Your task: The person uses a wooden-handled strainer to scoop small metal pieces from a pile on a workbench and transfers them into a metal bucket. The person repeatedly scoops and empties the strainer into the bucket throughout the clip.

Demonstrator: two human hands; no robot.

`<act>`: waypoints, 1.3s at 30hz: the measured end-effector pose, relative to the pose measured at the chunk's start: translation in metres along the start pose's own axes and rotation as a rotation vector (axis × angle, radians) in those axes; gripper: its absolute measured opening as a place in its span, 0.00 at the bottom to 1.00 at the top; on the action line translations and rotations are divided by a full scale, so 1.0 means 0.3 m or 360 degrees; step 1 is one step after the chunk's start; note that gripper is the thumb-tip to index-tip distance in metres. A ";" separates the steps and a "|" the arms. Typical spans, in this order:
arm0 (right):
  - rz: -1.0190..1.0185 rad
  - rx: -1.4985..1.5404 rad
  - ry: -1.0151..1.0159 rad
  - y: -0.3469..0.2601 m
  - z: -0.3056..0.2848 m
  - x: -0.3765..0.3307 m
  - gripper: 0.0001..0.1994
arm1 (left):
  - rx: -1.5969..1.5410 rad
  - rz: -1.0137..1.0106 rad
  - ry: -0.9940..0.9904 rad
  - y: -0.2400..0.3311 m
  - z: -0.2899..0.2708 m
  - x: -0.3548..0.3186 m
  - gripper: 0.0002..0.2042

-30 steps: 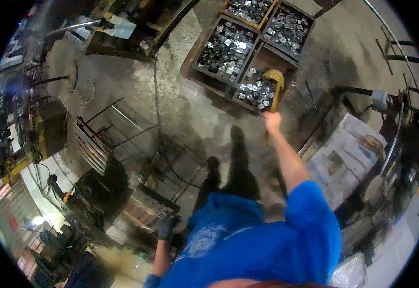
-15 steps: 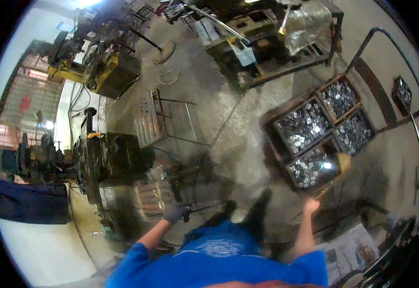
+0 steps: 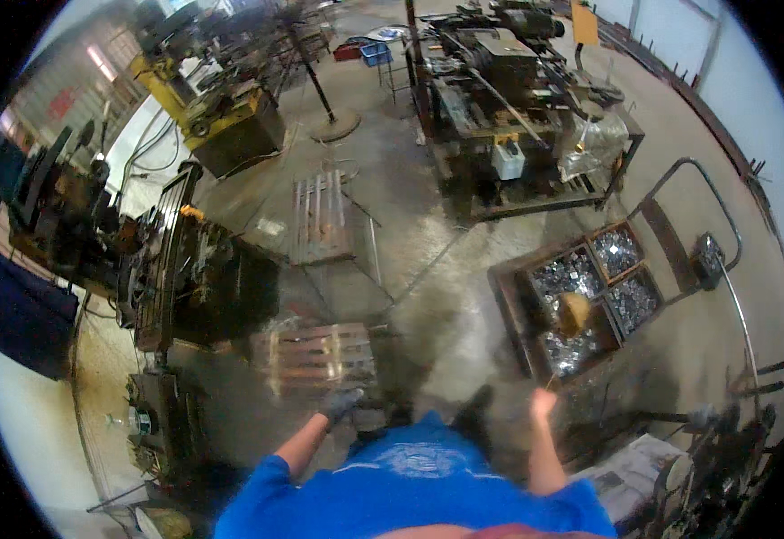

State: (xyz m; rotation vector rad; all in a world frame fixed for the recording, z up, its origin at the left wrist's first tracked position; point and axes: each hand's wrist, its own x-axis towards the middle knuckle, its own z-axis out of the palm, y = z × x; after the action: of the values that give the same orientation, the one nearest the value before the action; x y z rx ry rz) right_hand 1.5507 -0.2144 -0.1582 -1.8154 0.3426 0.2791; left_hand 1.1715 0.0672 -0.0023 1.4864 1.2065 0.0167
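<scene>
My right hand (image 3: 543, 402) is closed round the thin handle of a tool with a tan rounded head (image 3: 573, 313). Its exact kind is blurred. The head hangs over metal bins (image 3: 600, 307) filled with small shiny metal pieces (image 3: 630, 301), and hides part of the two left bins. My left hand (image 3: 343, 404), in a dark grey glove, is held out low beside a slatted wooden stool (image 3: 320, 355). Its fingers are too smeared to tell how they are bent, or whether they hold anything.
The bins stand on a flat trolley with a bent tube handle (image 3: 720, 171). A machine on a metal bench (image 3: 535, 202) stands beyond it. Another slatted stool (image 3: 323, 216) is ahead, with a milling machine (image 3: 172, 260) at left and a yellow machine (image 3: 230, 126) farther back.
The view has shifted, showing more of the far room. The tan tool head has moved left across the bins. A dark rod seen by my left hand earlier no longer shows.
</scene>
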 end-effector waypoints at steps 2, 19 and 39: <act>-0.0194 0.0151 -0.0127 0.105 0.053 -0.051 0.11 | -0.0235 -0.0036 -0.0040 -0.087 -0.125 -0.082 0.16; 0.0283 -0.0510 -0.1450 0.248 0.661 -0.848 0.08 | -0.0445 -0.0577 0.0951 -0.957 -0.186 -1.051 0.13; 0.0396 -0.0385 -0.1195 0.137 0.774 -1.184 0.07 | -0.1848 -0.0533 0.1187 -1.798 -0.526 -1.301 0.12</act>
State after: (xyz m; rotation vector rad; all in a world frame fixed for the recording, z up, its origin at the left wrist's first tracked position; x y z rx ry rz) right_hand 1.2031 0.0305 -0.1273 -1.7568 -0.0038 1.1750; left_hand 0.5450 -0.1818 -0.1193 0.2150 1.5805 0.9479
